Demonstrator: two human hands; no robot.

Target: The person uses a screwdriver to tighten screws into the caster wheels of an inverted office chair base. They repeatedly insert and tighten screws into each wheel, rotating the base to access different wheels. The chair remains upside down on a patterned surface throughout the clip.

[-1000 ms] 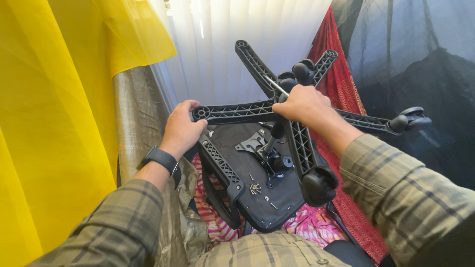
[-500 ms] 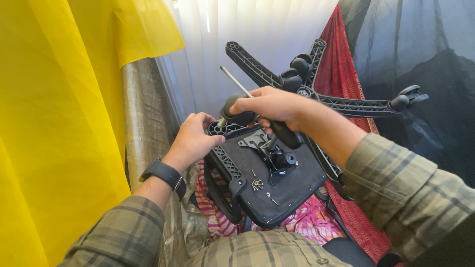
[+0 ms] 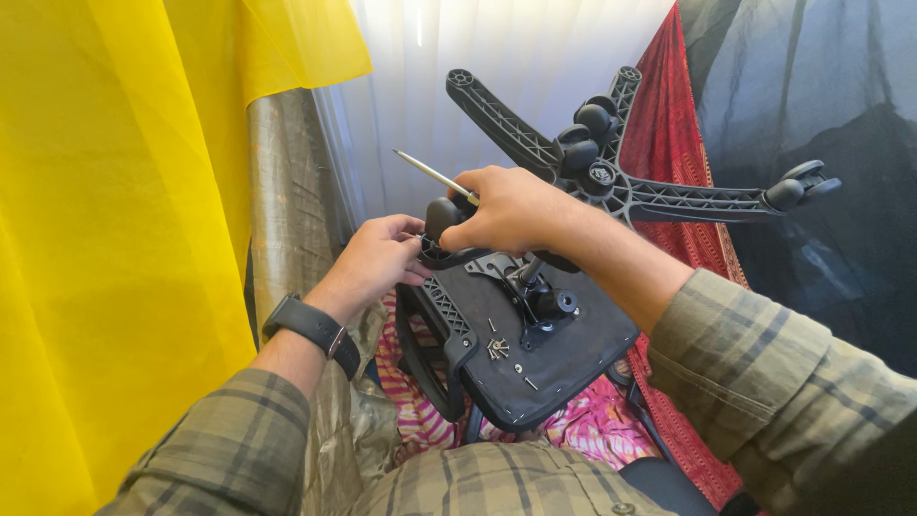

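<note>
Left hand: fingers curled on the edge of the black armrest, just beside the right hand.
Right hand: closed around a thin metal rod.
Chair seat: upturned on the lap, loose screws on it.
Wheeled base: raised behind the hands.
Curtain: yellow, at left.

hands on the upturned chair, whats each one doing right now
Left hand: fingers curled on the edge of the upturned black plastic office chair seat.
Right hand: closed around a thin metal-shafted screwdriver.
</note>
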